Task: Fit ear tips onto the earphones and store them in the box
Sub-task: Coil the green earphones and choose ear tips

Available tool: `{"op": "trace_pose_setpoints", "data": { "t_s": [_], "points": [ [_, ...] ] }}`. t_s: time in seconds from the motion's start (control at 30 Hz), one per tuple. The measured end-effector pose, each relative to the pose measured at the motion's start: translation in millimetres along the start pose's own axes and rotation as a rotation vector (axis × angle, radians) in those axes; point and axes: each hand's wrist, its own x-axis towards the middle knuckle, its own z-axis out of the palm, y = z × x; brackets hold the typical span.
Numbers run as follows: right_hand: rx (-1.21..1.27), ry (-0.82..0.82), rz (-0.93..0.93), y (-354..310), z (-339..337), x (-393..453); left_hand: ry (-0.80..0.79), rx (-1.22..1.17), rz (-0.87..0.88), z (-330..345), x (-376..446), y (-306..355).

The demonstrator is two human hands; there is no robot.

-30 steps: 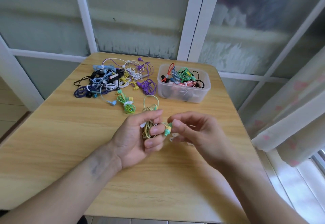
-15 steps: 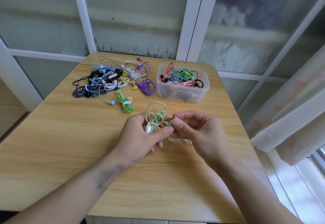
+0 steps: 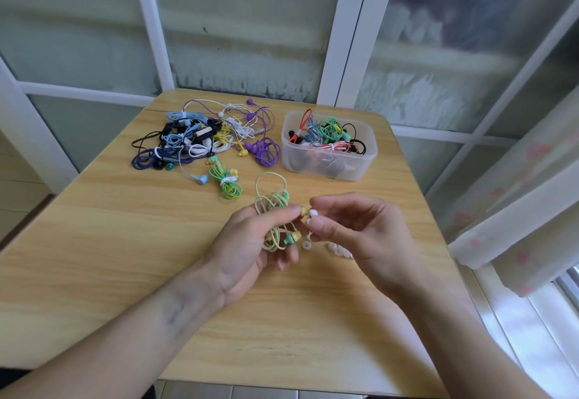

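Note:
My left hand [image 3: 250,245] grips a coiled yellow-green earphone [image 3: 271,201], with one yellow bud [image 3: 303,210] pinched between thumb and forefinger and a teal-and-yellow bud [image 3: 293,237] hanging below. My right hand [image 3: 357,226] pinches a white ear tip [image 3: 312,213] right beside that bud; the two are almost touching. Loose white ear tips [image 3: 340,249] lie on the table under my right hand. The clear plastic box [image 3: 360,170] stands behind, holding several bundled earphones.
A tangled pile of earphones [image 3: 200,138] in blue, black, white, purple and yellow lies at the back left of the wooden table [image 3: 125,242]. A bundled green earphone [image 3: 227,180] lies in front of it. Windows stand behind, a curtain [image 3: 517,210] hangs at the right.
My right hand has drawn back slightly from the left and now shows a white ear tip in its fingertips. The left hand has turned, exposing the yellow bud.

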Motion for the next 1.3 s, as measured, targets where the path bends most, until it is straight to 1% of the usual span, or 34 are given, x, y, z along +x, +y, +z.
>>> {"op": "trace_pose_setpoints", "data": {
  "t_s": [0.1, 0.2, 0.3, 0.37, 0.53, 0.67, 0.87, 1.1, 1.3],
  "points": [
    [-0.038, 0.016, -0.033, 0, 2, -1, -0.008, -0.001, 0.002, 0, -1, -2],
    [-0.052, 0.001, -0.027, -2, 2, -2, 0.003, -0.008, 0.002, -1, -1, -3],
    [0.031, -0.051, 0.030, -3, -1, -2, 0.006, -0.024, -0.004, -1, 0, -1],
    [0.047, -0.059, 0.036, -2, -1, -2, -0.002, -0.026, -0.006, 0, 0, -2],
    [-0.077, -0.057, -0.011, -2, -2, 0, -0.029, -0.031, 0.004, 1, -1, -3],
    [-0.196, -0.110, -0.019, -2, -9, 0, -0.068, -0.039, 0.004, 1, -2, -2],
    [-0.148, -0.152, 0.030, -5, -14, -2, -0.091, -0.065, -0.024, 3, -3, -2],
    [-0.019, -0.153, 0.075, -5, -11, -2, -0.112, -0.021, 0.029, 1, -4, 0],
    [-0.012, -0.170, 0.079, -7, -10, -3, -0.087, -0.056, 0.013, 3, -6, 0]
  ]
}}
